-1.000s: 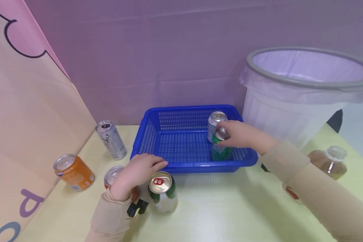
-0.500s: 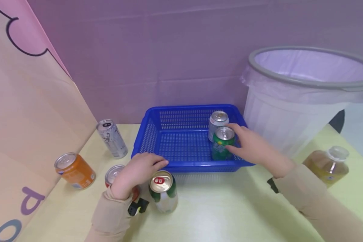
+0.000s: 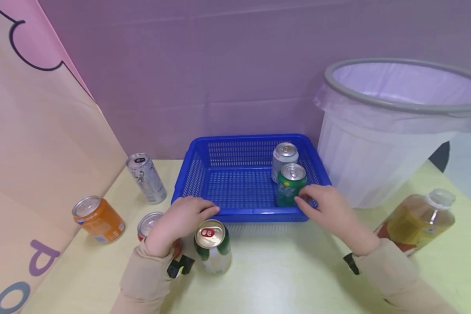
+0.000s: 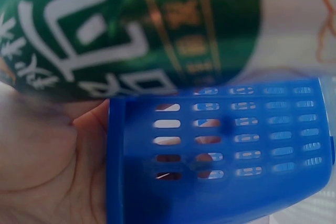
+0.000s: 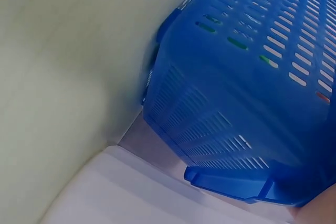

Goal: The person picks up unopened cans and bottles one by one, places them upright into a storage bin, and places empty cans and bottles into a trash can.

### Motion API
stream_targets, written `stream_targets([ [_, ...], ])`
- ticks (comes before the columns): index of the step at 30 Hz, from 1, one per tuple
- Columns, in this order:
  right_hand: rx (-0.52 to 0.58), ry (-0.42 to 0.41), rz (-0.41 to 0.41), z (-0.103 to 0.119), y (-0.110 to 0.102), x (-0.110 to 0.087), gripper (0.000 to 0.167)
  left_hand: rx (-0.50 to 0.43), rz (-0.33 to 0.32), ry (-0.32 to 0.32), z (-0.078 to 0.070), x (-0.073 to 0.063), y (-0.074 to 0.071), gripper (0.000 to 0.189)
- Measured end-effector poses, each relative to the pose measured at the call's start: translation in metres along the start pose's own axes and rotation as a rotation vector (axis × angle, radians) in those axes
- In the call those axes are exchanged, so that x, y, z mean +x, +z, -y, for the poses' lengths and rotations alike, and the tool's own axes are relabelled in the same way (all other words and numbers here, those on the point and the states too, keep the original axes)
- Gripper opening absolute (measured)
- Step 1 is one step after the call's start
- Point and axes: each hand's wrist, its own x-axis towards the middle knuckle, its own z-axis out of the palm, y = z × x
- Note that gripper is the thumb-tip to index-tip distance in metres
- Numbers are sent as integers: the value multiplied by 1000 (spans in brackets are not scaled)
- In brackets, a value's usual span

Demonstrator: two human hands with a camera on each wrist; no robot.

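My left hand (image 3: pixel 187 218) grips the front left rim of a blue plastic basket (image 3: pixel 235 212); the left wrist view shows its palm (image 4: pixel 39 156) outside and bits of fingers through the slots. My right hand (image 3: pixel 329 207) curls over the front right corner of the basket, its fingertips beside a green soda can (image 3: pixel 287 192). That can stands upright inside, in front of a silver-white can (image 3: pixel 281 165). In the right wrist view only a sliver of the hand (image 5: pixel 319 209) shows by the rim. A green-and-white can (image 3: pixel 213 250) stands just right of my left wrist.
A red can (image 3: pixel 148 223) is partly hidden behind my left hand. Farther left are an orange can (image 3: pixel 104 222) and a slim silver can (image 3: pixel 147 181). At right stand a lined white bin (image 3: pixel 361 152) and a bottle of amber liquid (image 3: pixel 420 222).
My right hand has let go of the green can and drawn back right and toward me, onto the basket's corner. The can stays in the basket. My left hand keeps its place.
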Motion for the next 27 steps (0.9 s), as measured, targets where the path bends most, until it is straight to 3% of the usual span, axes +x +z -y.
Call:
stream_targets([
  [8,-67,-11,33,2,1,-4,10,1,4,7,0,2,1,33],
  [17,-110,-110,-49,-3,4,-12,13,-1,3,10,0,1,3,33],
  [22,-88,-188,-125,-7,8,-14,29,9,-4,13,1,0,3,33],
  [27,-105,-243,-140,-8,10,-11,46,10,-11,26,2,-1,1,33],
])
